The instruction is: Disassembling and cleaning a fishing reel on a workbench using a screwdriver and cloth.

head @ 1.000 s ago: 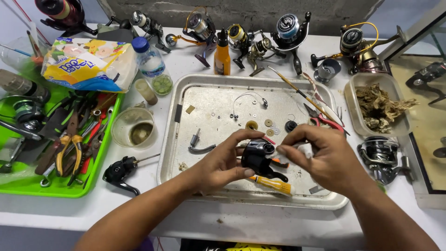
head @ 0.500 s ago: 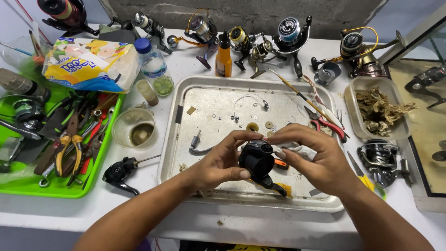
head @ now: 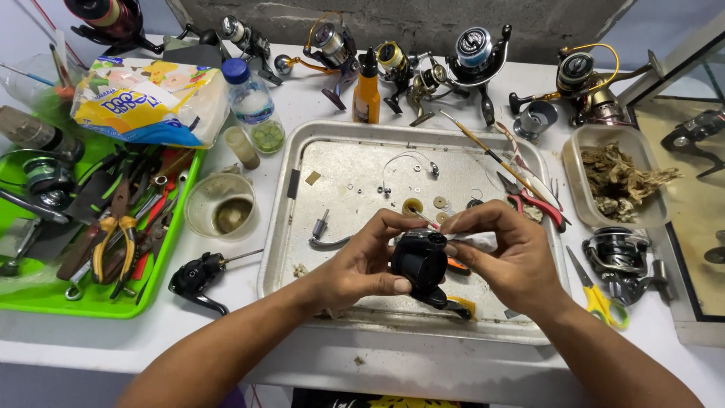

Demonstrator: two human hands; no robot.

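Disassembly looks well advanced, judging by how things lie: the black fishing reel body [head: 420,261] is stripped of spool and handle, and its small parts sit loose on the metal tray [head: 291,249]. The left hand [head: 361,264] grasps the reel body from the side, thumb pressed on its lower face, holding it just above the tray's near half. The right hand [head: 502,253] pinches with its fingertips at the body's upper right edge, where a small part seems to be worked; what it pinches is too small to tell.

On the tray beyond the reel body lie brass washers [head: 412,205], a thin wire bail [head: 408,162] and a grey crank piece [head: 326,240]. Red-handled pliers [head: 532,200] rest on the tray's right rim. Left of the tray, on the table, lies another black reel part [head: 198,277], with a green tool tray [head: 45,295] further left.

By my reading, the inner parts remain to be dealt with and nothing is yet reassembled.
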